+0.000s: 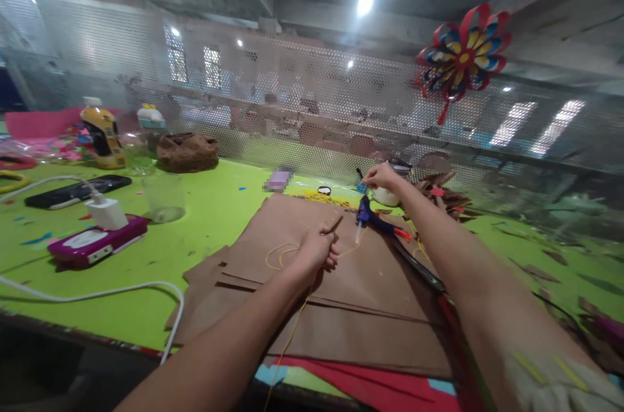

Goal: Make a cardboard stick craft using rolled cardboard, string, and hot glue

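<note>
My left hand is closed over the stack of brown paper sheets, gripping a small brown paper piece that sticks out past the fingertips. A thin yellow string runs under this hand and loops on the paper beside it. Farther off, my right hand has its fingers pinched together near the back of the stack; what they hold, if anything, is too small to name. Just below it lies a blue glue gun with an orange trigger, its nozzle toward me.
On the left are a purple power strip with a white charger, a phone, a clear cup and a yellow bottle. Brown scraps pile up at right. A perforated screen stands behind, with a colourful paper flower.
</note>
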### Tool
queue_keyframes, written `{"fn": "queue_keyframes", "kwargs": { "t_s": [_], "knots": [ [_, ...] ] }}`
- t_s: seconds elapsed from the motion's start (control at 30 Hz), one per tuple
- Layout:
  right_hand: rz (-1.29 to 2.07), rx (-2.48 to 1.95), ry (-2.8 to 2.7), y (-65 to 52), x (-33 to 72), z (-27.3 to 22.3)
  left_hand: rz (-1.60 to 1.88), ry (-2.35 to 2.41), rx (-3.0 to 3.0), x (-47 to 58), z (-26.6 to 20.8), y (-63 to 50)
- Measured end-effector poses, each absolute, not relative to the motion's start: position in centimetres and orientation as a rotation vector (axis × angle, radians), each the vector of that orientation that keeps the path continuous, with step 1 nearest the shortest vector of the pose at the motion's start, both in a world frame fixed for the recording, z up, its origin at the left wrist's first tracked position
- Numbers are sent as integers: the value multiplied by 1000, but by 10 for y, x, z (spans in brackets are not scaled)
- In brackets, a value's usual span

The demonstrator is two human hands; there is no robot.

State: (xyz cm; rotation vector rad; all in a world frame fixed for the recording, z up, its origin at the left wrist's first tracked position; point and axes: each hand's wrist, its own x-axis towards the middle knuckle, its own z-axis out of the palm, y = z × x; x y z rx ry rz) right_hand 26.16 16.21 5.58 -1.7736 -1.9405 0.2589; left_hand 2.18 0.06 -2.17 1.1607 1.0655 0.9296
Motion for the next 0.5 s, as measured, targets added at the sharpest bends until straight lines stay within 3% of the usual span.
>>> {"fn": "queue_keyframes", "kwargs": {
  "t_s": [0.2,0.5],
  "knots": [
    [557,-1562,-1704,134,261,69,1161,970,1055,26,-22,7],
    [701,-1287,-1413,100,252,104,1222,952,966,23,-6,26]
  ]
}}
